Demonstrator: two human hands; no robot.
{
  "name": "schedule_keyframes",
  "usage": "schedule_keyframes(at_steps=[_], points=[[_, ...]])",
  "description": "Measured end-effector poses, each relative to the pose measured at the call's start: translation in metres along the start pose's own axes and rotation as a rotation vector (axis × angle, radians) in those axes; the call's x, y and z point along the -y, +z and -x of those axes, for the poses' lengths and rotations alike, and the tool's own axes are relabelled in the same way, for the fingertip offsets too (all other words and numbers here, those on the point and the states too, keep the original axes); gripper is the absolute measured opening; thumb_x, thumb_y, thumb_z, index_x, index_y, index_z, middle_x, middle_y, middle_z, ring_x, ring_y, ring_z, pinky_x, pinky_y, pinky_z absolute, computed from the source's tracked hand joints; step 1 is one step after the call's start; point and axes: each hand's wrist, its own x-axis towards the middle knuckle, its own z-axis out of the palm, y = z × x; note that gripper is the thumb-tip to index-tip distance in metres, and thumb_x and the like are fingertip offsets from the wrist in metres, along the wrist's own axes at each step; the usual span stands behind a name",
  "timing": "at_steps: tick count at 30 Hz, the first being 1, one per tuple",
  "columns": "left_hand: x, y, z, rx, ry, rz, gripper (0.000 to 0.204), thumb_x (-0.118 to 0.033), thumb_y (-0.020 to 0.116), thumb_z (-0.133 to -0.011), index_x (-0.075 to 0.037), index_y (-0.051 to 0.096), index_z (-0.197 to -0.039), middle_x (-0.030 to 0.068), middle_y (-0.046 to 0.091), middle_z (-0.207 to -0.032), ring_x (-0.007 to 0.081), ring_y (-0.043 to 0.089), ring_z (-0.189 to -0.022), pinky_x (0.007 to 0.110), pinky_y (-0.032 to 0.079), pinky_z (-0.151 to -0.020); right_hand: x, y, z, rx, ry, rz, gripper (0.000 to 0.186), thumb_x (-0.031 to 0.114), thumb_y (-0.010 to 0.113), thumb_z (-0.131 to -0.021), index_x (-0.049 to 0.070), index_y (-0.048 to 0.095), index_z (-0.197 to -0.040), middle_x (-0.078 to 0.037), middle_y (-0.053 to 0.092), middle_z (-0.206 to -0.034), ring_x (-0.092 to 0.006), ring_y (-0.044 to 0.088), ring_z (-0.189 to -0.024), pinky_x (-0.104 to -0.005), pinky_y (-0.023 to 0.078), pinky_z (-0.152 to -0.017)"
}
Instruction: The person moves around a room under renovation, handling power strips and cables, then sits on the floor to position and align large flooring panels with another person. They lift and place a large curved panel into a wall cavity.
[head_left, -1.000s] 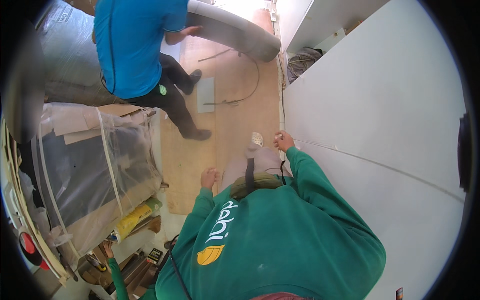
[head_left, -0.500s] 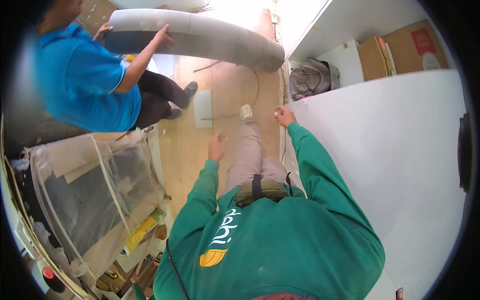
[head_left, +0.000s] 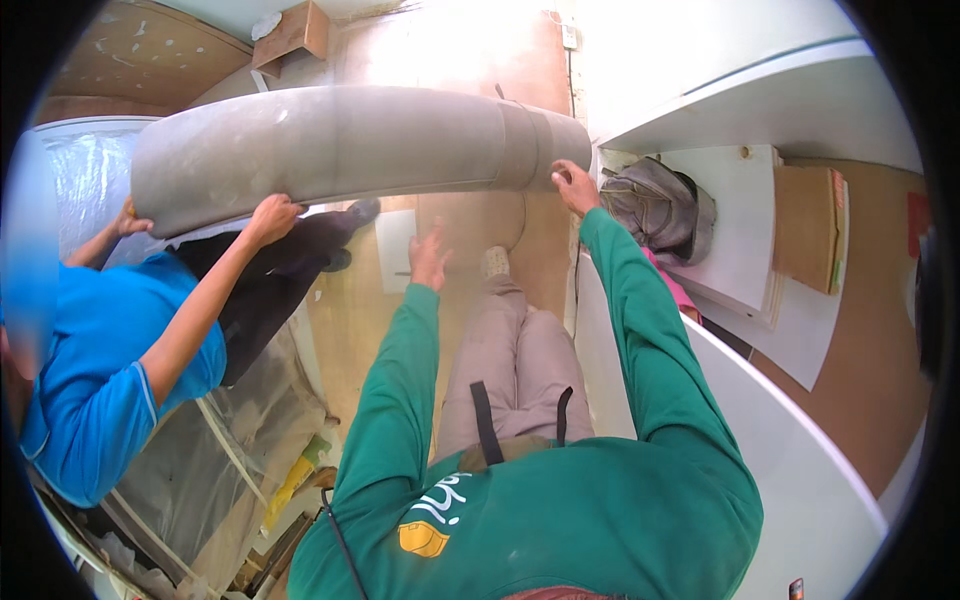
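A long grey roll of sheet material (head_left: 330,140) spans the scene from left to right, with a dark cord round its right part. My right hand (head_left: 575,188) is at the near edge of the roll's right end, fingers partly bent and apart, seemingly touching it. Lower down, my left hand (head_left: 430,260) is open with fingers spread, short of the roll and holding nothing. A co-worker in a blue shirt (head_left: 130,330) supports the roll's left part with both hands, one at its end and one along its near edge. The roll's far side is hidden.
A white panel edge (head_left: 780,410) runs along my right, beside shelving with a grey backpack (head_left: 655,205) and cardboard (head_left: 805,225). Plastic-covered goods (head_left: 215,470) stand at lower left. A white flat piece (head_left: 396,250) lies on the wooden floor, and a small wooden box (head_left: 292,38) is farther back.
The roll has come nearer and levelled out, with the co-worker moving lower left. My right hand has reached forward to its right end; my left hand has opened and moved forward slightly.
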Motion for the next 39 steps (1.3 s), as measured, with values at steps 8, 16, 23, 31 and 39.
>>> schedule_keyframes(at_steps=[8, 16, 23, 31, 39], points=[[0.051, 0.011, -0.114, 0.048, 0.072, 0.259, 0.133, -0.082, 0.063, -0.080, -0.014, -0.016, -0.164, 0.0140, -0.003, -0.173, 0.0409, 0.001, -0.159, 0.070, 0.015, -0.122, -0.046, 0.063, -0.197, -0.078, -0.175, 0.147, 0.051, 0.044, 0.055, -0.100, 0.007, 0.064, -0.134, -0.022, 0.068, -0.129, -0.0415, 0.062, -0.123, -0.0460, 0.047, -0.107], [0.074, 0.058, -0.175, 0.193, 0.190, 0.568, 0.115, -0.094, 0.034, -0.084, -0.024, -0.006, -0.166, 0.0108, -0.005, -0.173, 0.0362, -0.003, -0.159, 0.071, 0.006, -0.122, -0.070, 0.119, -0.335, 0.149, -0.283, 0.069, 0.069, 0.062, 0.038, -0.105, 0.014, 0.052, -0.152, -0.014, 0.049, -0.157, -0.0311, 0.041, -0.149, -0.0432, 0.031, -0.122], [0.062, 0.039, -0.199, 0.125, 0.252, 0.747, 0.111, -0.092, 0.032, -0.087, -0.024, -0.005, -0.166, 0.0091, -0.006, -0.172, 0.0358, -0.003, -0.159, 0.076, 0.004, -0.118, 0.002, 0.174, -0.279, 0.511, 0.001, 0.166, 0.089, 0.079, 0.038, -0.095, 0.015, 0.045, -0.157, -0.019, 0.042, -0.161, -0.0400, 0.038, -0.148, -0.0534, 0.028, -0.121], [0.086, 0.014, -0.230, 0.180, 0.329, 0.669, 0.109, -0.092, 0.032, -0.087, -0.025, -0.003, -0.166, 0.0062, -0.004, -0.173, 0.0348, -0.005, -0.159, 0.081, 0.004, -0.114, -0.041, 0.193, -0.274, 0.271, -0.387, 0.127, 0.090, 0.078, 0.035, -0.095, 0.013, 0.047, -0.156, -0.025, 0.043, -0.158, -0.0416, 0.040, -0.147, -0.0527, 0.031, -0.121], [0.110, 0.012, -0.255, 0.338, 0.284, 0.624, 0.114, -0.091, 0.036, -0.087, -0.017, 0.000, -0.167, 0.0115, -0.001, -0.173, 0.0369, -0.003, -0.159, 0.077, 0.006, -0.118, -0.051, 0.159, -0.219, 0.037, -0.354, 0.309, 0.084, 0.075, 0.036, -0.097, 0.013, 0.054, -0.150, -0.030, 0.054, -0.143, -0.0417, 0.055, -0.134, -0.0512, 0.043, -0.113]])
